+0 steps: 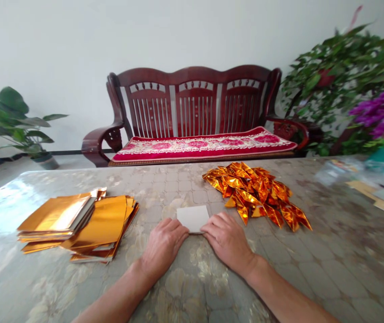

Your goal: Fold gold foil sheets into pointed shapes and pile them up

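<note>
A small sheet of paper (192, 217), white side up, lies on the table (329, 260) in front of me. My left hand (163, 244) and my right hand (227, 240) rest palm down at its near edge, fingertips curled and pressing on that edge. To the left sit two stacks of flat gold foil sheets (77, 222). To the right, past my right hand, lies a heap of folded gold foil pieces (257, 190).
A dark wooden bench (195, 112) with a red cushion stands behind the table. A potted plant (13, 121) is on the floor at far left. Green foliage and purple flowers (363, 89) stand at the right. Packets and paper (373, 186) lie on the table's far right.
</note>
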The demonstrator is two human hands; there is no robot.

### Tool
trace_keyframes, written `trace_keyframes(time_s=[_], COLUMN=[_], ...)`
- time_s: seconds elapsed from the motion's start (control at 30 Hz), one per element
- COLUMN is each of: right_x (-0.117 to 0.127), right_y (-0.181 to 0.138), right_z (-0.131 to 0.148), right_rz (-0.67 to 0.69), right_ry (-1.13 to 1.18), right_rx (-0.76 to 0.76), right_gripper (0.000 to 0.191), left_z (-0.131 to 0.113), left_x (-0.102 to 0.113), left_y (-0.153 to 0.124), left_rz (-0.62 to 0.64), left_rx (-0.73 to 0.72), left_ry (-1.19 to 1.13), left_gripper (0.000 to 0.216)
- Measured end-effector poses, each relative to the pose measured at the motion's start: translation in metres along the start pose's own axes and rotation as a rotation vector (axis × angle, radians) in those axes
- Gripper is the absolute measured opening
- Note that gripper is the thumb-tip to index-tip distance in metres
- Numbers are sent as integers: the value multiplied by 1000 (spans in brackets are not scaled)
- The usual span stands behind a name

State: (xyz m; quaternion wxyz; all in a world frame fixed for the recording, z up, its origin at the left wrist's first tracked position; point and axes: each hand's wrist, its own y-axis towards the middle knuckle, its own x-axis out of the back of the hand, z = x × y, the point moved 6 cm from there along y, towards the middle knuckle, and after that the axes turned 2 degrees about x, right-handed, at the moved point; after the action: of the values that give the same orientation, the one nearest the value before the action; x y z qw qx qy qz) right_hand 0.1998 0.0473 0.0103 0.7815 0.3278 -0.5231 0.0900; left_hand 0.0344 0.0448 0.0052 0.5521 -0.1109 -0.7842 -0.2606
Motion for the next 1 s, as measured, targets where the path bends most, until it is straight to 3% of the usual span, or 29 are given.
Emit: trace_keyframes(time_s=[0.5,1.0], right_x=[-6,-10], right_y=[7,12], right_z=[-12,-13], right_rz=[59,93], right_ry=[42,36], right_rx=[-116,-177], right_gripper=[10,2], left_z=[20,25], left_x=[3,3], left_y=[5,9], left_rz=[72,107], left_rx=[329,370], left_ry=[-162,27], left_gripper=[18,27])
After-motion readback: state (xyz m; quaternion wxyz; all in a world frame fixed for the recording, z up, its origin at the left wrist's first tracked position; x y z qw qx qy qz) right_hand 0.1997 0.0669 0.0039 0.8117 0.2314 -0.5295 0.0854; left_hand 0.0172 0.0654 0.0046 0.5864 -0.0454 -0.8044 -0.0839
